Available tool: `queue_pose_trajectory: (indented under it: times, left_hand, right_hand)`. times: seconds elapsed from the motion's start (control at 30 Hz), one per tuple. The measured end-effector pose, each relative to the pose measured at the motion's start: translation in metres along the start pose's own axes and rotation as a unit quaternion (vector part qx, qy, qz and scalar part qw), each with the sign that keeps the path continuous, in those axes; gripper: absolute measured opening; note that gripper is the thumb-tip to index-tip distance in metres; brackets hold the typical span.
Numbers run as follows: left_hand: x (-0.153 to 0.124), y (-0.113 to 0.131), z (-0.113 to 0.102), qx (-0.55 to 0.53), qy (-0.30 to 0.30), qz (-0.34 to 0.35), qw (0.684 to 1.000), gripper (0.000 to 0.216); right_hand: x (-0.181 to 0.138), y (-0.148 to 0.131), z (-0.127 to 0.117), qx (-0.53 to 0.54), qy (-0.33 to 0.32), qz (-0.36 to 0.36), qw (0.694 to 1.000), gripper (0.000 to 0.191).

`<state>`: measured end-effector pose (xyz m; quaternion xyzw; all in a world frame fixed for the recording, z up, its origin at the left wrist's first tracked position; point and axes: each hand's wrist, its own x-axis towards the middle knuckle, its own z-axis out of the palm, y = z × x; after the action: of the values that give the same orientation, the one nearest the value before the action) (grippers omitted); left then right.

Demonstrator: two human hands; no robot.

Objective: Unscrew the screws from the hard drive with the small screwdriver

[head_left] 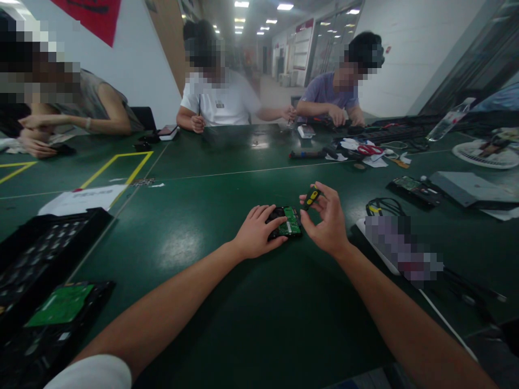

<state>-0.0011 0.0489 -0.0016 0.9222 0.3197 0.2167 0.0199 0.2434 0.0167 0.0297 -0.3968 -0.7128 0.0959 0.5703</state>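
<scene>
A small hard drive (292, 221) with a green circuit board lies flat on the table in front of me. My left hand (259, 229) grips it from the left, fingers over its top and far side, thumb along the near edge. Just right of the drive, my right hand (327, 219) is raised with a screwdriver (312, 196) held between the fingers. Its black handle with yellow patches shows; I cannot make out the shaft or tip.
To the left are a black tray (52, 254) and another hard drive (65, 305). On the right lie a drive (413, 192), a grey metal box (474, 189) and a white power strip (375, 246). A water bottle (450, 120) stands tilted. Several people sit across the green table (211, 200).
</scene>
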Motion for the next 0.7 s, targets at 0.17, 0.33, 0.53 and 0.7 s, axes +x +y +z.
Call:
queue_pose_trajectory:
  times: [0.17,0.33,0.53,0.7]
  left_hand:
    - [0.0000,-0.0003,0.0014,0.001,0.003,0.001,1.000,0.061]
    - [0.0001,0.0001,0.0006,-0.003,0.003,0.000,1.000,0.061]
    - [-0.0004,0.0007,-0.0008,0.002,0.001,0.003,1.000,0.060]
    - [-0.0006,0.0013,-0.0013,-0.001,0.001,0.000,1.000,0.060]
  right_hand:
    - [-0.0007,-0.0010,0.0005,0.000,0.001,0.000,1.000,0.083]
    - [0.0003,-0.0029,-0.0009,-0.005,-0.005,0.002,1.000,0.085]
    - [0.0031,-0.0031,-0.0040,-0.015,-0.015,-0.003,1.000,0.086]
    - [0.0029,-0.0031,-0.0025,-0.001,-0.014,-0.001,1.000,0.084]
